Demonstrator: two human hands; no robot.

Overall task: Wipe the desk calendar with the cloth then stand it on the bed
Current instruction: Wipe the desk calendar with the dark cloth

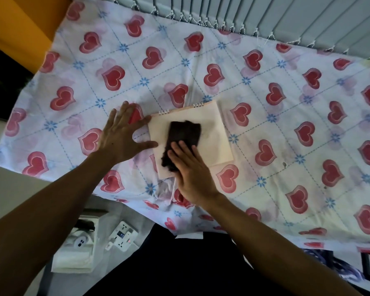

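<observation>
The desk calendar (215,133), pale with a wire spiral along its far edge, lies flat on the bed (286,116). A dark folded cloth (183,135) rests on its face. My right hand (191,167) lies flat on the near part of the cloth, fingers pressing it onto the calendar. My left hand (122,133) is spread on the sheet beside the calendar, with thumb and forefinger touching its left edge.
The bed has a white sheet with red hearts and blue flowers. Grey vertical blinds (265,16) run along its far side. On the floor at the lower left sit a white power strip (123,235) and a white box (77,251).
</observation>
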